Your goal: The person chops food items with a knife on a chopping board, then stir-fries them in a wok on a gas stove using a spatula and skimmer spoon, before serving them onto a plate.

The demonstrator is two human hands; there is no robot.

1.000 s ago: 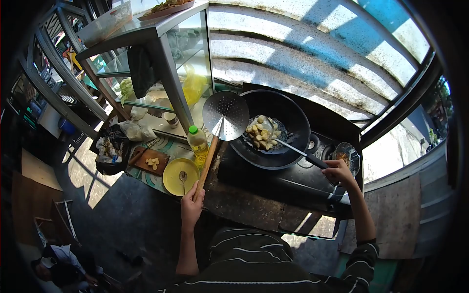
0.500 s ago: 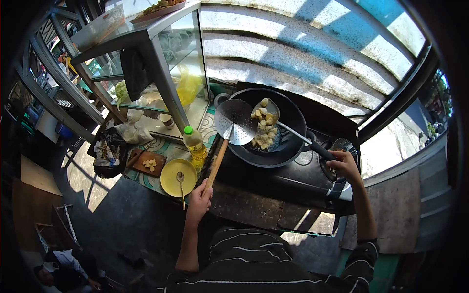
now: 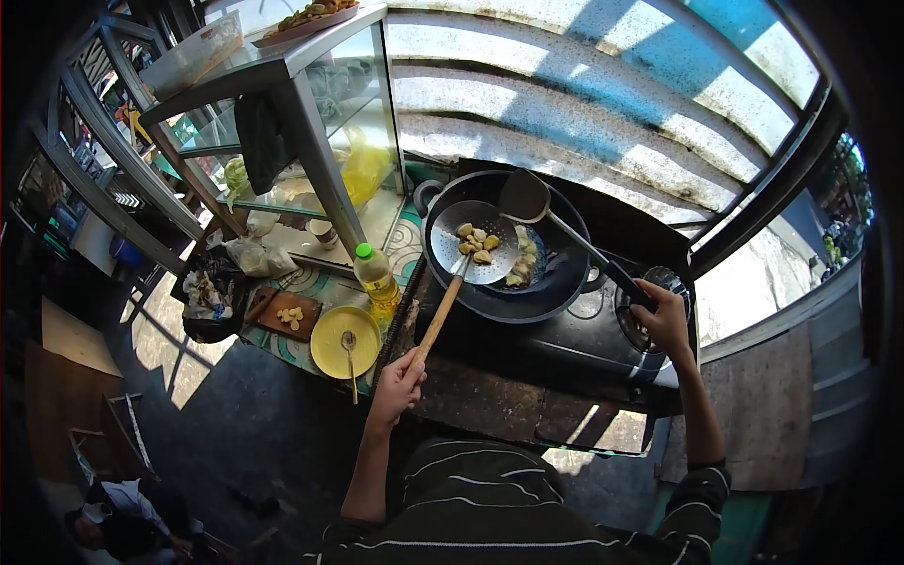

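My left hand is closed round the wooden handle of a perforated skimmer, held over the left part of a dark wok. Several browned pieces of food lie on the skimmer. In my right hand is the black handle of a metal spatula, whose blade is lifted over the wok's far side and carries no pieces. More pale pieces sit in oil at the wok's bottom, partly hidden by the skimmer.
Left of the stove stand an oil bottle, a yellow plate with a spoon and a cutting board with cut pieces. A glass cabinet rises behind them. A person sits at the lower left.
The pieces that were on the spatula are now on the skimmer. The skimmer has moved right, and the spatula blade has shifted slightly up and turned over.
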